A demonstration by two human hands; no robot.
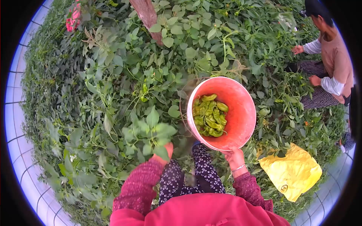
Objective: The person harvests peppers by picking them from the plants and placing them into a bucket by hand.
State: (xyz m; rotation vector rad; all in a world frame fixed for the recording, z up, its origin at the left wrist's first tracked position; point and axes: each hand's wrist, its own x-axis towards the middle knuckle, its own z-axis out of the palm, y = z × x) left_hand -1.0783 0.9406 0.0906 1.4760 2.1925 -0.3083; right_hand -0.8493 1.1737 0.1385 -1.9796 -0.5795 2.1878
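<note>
My right hand (235,158) is closed on the near rim of a bucket (243,113), which is red inside and tilted so its mouth faces me. Several green peppers (211,115) lie together in the bucket, toward its left side. To the left, my left hand (166,152) is at a leafy green stem (151,133), and it appears closed around it. Leaves cover part of that hand, and the stem is slightly blurred.
Dense pepper plants (109,75) surround me. A yellow sack (292,171) lies at right. A co-worker (335,60) crouches among the plants at upper right. A tree trunk (149,19) rises ahead, and a pink-red item (73,19) shows at upper left.
</note>
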